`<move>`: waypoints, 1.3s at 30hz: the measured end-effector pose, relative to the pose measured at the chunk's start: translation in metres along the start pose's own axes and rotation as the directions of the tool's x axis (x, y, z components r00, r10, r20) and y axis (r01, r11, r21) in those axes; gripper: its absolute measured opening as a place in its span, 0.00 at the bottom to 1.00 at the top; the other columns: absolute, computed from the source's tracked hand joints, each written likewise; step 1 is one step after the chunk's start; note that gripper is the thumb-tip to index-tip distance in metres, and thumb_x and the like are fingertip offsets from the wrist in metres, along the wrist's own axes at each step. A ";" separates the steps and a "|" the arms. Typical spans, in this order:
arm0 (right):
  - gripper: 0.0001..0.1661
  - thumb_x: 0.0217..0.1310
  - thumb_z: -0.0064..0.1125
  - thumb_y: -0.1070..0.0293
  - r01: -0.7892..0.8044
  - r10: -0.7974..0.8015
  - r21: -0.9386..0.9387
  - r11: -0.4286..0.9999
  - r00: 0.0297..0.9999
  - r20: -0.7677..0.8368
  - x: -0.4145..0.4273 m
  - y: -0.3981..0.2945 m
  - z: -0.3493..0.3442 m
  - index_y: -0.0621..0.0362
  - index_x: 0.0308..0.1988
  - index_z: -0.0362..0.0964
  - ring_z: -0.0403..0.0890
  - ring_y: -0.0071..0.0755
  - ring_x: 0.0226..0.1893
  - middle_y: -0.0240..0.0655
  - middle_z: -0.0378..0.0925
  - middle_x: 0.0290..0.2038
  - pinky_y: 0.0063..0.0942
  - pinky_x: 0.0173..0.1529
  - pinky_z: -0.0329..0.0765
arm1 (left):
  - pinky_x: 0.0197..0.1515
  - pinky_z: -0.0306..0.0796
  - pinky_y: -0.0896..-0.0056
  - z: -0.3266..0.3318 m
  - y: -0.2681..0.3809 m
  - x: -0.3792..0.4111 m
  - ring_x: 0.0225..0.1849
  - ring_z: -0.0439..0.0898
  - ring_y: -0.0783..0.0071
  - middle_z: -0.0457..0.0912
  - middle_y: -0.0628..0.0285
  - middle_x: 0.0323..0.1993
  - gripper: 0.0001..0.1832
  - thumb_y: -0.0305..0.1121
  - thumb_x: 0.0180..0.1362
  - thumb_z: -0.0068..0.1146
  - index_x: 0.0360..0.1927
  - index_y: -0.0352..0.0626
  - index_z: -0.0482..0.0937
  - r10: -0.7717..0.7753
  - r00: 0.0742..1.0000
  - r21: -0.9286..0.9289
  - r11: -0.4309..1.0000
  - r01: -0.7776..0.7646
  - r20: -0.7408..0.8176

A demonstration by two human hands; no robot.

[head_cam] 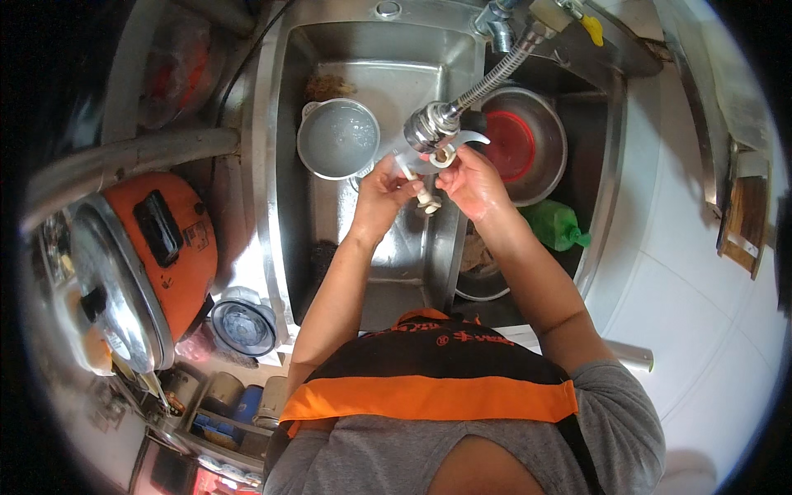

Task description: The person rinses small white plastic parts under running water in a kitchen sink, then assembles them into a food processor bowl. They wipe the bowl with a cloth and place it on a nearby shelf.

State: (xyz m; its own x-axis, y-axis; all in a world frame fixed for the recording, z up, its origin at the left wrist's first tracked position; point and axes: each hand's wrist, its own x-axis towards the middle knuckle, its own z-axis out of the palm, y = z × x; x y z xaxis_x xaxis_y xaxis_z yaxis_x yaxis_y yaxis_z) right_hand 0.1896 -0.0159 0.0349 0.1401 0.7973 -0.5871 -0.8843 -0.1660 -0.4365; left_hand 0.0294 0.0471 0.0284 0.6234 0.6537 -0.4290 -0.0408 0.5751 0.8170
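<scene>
My left hand (385, 199) grips a slender white plastic piece (424, 195) with a knobbed lower end, over the left basin of a stainless steel sink (396, 263). My right hand (475, 182) holds another white plastic part (442, 157), ring-shaped at its near end. A curved white tip (473, 137) sticks out beyond my right fingers; whether it belongs to the same part I cannot tell. Just above both hands hangs a chrome faucet head (427, 129), partly covering what they hold. Left of my left hand, a two-handled metal pot (301, 151) with water stands in the basin.
In the right basin are a steel bowl (549, 164) with a red disc (510, 145) inside, and a green plastic bottle (549, 226). A flexible metal hose (498, 74) slants down from the back. An orange appliance (192, 247) and a grey lidded container (243, 325) stand at the left.
</scene>
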 end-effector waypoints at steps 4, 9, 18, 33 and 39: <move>0.15 0.64 0.46 0.60 -0.022 0.036 -0.110 0.994 0.991 0.125 -0.005 -0.014 0.012 0.56 0.43 0.72 0.77 0.28 0.28 0.43 0.80 0.38 0.27 0.30 0.70 | 0.44 0.70 0.77 -0.002 0.007 -0.004 0.39 0.76 0.80 0.79 0.66 0.37 0.20 0.17 0.52 0.55 0.50 0.40 0.72 -0.040 0.998 -0.057 0.997 0.043 0.056; 0.16 0.64 0.46 0.59 -0.120 0.145 -0.189 0.975 0.982 0.124 0.000 -0.030 0.004 0.57 0.44 0.71 0.75 0.26 0.24 0.45 0.80 0.37 0.25 0.28 0.70 | 0.45 0.70 0.77 -0.002 0.012 -0.005 0.40 0.76 0.80 0.79 0.66 0.37 0.21 0.17 0.52 0.55 0.51 0.40 0.72 -0.058 0.992 -0.068 0.995 0.066 0.113; 0.14 0.67 0.41 0.62 0.053 -0.052 -0.100 0.994 0.999 0.014 -0.005 0.000 0.012 0.59 0.43 0.69 0.79 0.31 0.31 0.47 0.79 0.39 0.27 0.31 0.75 | 0.45 0.68 0.78 -0.005 -0.004 0.000 0.40 0.75 0.81 0.79 0.67 0.38 0.22 0.16 0.52 0.54 0.51 0.40 0.71 0.058 0.998 -0.016 0.998 -0.058 -0.005; 0.13 0.66 0.45 0.62 0.014 -0.018 -0.056 0.998 0.997 -0.073 -0.001 -0.005 0.020 0.59 0.40 0.72 0.77 0.26 0.24 0.38 0.79 0.32 0.27 0.32 0.75 | 0.46 0.68 0.78 -0.002 -0.008 -0.002 0.40 0.75 0.82 0.78 0.66 0.40 0.25 0.15 0.52 0.53 0.55 0.41 0.68 0.074 0.997 -0.068 0.995 -0.076 -0.028; 0.16 0.67 0.42 0.60 -0.116 0.113 -0.127 0.985 0.993 -0.030 -0.001 -0.007 0.011 0.58 0.42 0.71 0.77 0.25 0.23 0.45 0.80 0.37 0.27 0.33 0.77 | 0.47 0.69 0.78 0.000 -0.005 -0.003 0.42 0.75 0.80 0.78 0.65 0.40 0.26 0.14 0.52 0.53 0.56 0.40 0.68 0.146 0.987 0.010 0.989 -0.146 -0.069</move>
State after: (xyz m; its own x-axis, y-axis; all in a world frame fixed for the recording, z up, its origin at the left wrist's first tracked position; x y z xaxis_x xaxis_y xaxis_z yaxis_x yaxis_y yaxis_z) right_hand 0.1908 -0.0091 0.0464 0.0531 0.7555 -0.6530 -0.8307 -0.3294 -0.4487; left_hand 0.0277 0.0426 0.0251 0.5553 0.7631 -0.3308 -0.1237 0.4691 0.8745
